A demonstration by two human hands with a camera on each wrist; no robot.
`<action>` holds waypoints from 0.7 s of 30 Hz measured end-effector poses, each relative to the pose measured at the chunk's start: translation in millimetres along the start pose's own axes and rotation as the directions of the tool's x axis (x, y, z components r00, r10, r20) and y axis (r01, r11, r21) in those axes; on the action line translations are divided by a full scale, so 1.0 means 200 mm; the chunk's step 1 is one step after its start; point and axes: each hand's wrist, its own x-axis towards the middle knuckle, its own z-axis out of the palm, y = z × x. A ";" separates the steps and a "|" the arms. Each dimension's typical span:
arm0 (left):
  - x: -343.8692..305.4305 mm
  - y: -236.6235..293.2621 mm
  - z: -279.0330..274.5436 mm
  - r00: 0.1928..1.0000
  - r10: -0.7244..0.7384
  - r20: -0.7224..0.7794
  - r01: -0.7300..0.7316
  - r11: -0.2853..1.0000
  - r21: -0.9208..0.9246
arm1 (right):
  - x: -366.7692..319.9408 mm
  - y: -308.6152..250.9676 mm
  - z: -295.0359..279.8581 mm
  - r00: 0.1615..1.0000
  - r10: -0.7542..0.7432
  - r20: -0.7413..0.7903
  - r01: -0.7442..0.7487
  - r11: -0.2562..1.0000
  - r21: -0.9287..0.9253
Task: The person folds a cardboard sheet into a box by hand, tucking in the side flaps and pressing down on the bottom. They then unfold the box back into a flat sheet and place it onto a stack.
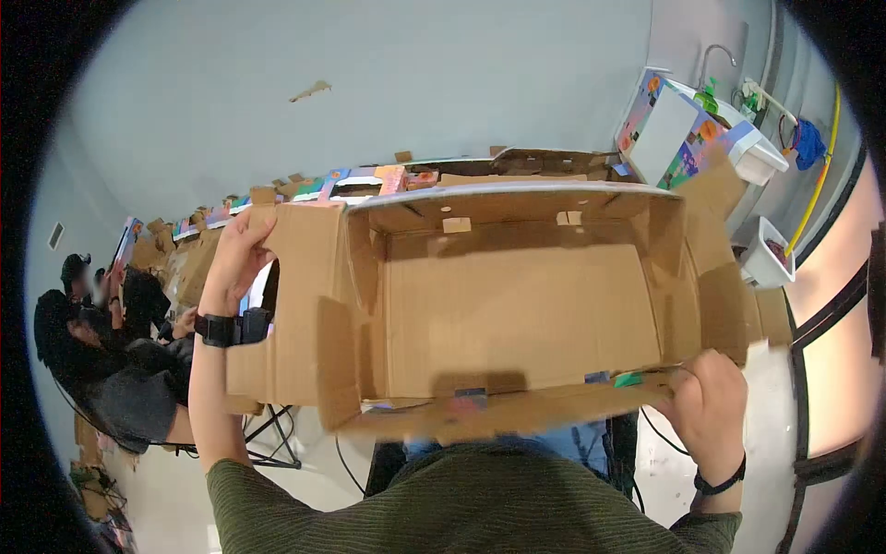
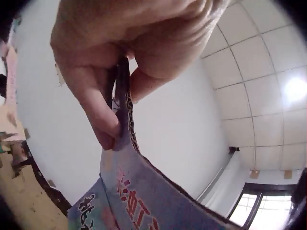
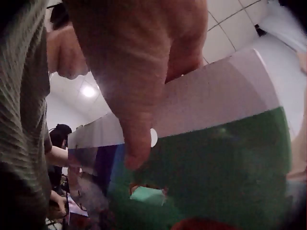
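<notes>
cardboard box long axis 9–3. left hand pinches it at 10 o'clock, right hand grips it at 4 (fingers curled round the edges).

The box is plain brown cardboard, matt and slightly fibrous inside, with creased flaps. Its cut edge shows rough corrugated layers. The outer face carries a smooth colour print with a faint sheen. The shirt is ribbed olive knit cloth. The wall is smooth, matt paint. The tap looks like shiny metal, and the tub like white plastic.
</notes>
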 end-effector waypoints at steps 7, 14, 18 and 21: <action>0.10 0.09 -0.04 0.989 -0.133 -0.071 0.148 0.765 0.627 | 0.01 -0.05 -0.17 0.983 -0.182 0.006 0.181 0.981 0.071; 0.03 0.62 0.29 0.711 0.358 0.606 -0.624 -0.077 0.778 | 0.04 -0.07 -0.14 0.951 -0.303 -0.060 0.303 0.953 -0.006; -0.07 0.68 0.65 0.735 -0.270 0.621 -0.456 0.480 0.749 | 0.07 -0.10 -0.12 0.939 -0.326 -0.104 0.324 0.945 -0.041; 0.02 0.48 0.65 0.603 -0.413 0.682 -0.656 0.230 0.719 | 0.08 -0.12 -0.12 0.926 -0.352 -0.135 0.348 0.936 -0.053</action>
